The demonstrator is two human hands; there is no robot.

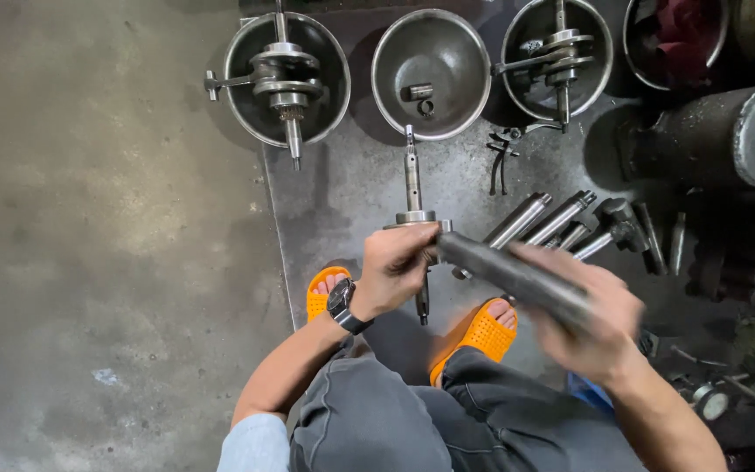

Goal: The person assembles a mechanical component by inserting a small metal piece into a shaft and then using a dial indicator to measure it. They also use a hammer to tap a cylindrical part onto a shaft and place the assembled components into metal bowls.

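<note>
My left hand (392, 269), with a black watch on the wrist, grips a steel crankshaft (413, 179) by its round web, the long shaft pointing away from me. A dark metal bar (509, 275) is in my right hand (594, 316), blurred, its far end against the crankshaft near my left fingers. Both hands hover above my knees and my orange sandals (481, 336).
Three metal bowls stand at the top: the left bowl (242, 96) and the right bowl (522, 92) each hold a crankshaft, the middle bowl (434, 105) small parts. Steel punches and a hammer (570, 223) lie on the dark floor plate. A heavy cylinder (727, 131) sits at right, pliers (500, 157) near it.
</note>
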